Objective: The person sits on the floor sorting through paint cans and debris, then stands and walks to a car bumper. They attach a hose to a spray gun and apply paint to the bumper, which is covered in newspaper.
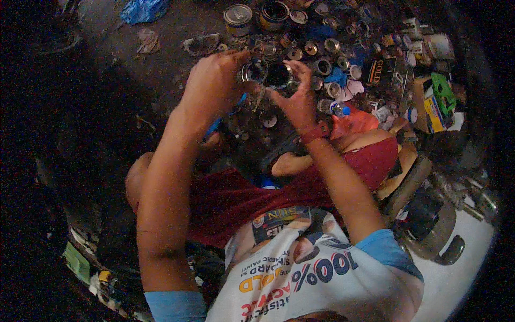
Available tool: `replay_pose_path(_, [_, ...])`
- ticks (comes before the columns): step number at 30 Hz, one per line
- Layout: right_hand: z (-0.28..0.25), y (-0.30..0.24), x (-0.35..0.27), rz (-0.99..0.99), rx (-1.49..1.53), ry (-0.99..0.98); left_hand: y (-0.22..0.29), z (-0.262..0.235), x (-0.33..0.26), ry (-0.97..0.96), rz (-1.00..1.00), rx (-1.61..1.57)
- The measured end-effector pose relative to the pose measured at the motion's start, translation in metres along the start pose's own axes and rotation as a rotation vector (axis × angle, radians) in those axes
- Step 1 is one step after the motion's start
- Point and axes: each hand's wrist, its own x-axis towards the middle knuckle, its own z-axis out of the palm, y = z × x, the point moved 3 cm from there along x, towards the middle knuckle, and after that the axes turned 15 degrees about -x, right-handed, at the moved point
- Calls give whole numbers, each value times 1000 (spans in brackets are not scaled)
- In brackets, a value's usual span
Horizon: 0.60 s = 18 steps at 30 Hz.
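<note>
Both of my hands are raised in front of me, side by side. My left hand (217,78) is closed around a small round metal-rimmed can or lid (254,70); which of the two it is, I cannot tell. Right beside it, a small open can (278,75) with a dark inside sits in the fingers of my right hand (298,99). The two round pieces are close together, their rims almost touching. A red band (315,132) circles my right wrist.
Many small paint cans (323,67) crowd the ground ahead and to the right, with larger tins (238,19) farther off. A clear bottle with a blue cap (331,107) lies near my right knee. Cardboard boxes (379,71) stand at the right; blue plastic (144,11) lies far left.
</note>
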Motion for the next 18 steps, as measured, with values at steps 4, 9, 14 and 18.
replay_pose_path(4, [-7,-42,-6,-10,6,-100,6,15,-3,-70,11,86])
replay_pose_path(9, [-12,-50,-10,-99,-117,-84,16,24,-8,-150,-50,214])
replay_pose_path(14, [-14,-43,-11,-120,-148,-101,24,26,-3,-182,-67,244])
replay_pose_path(18, [-17,-45,-12,-130,-137,-69,21,30,-4,-163,-13,245])
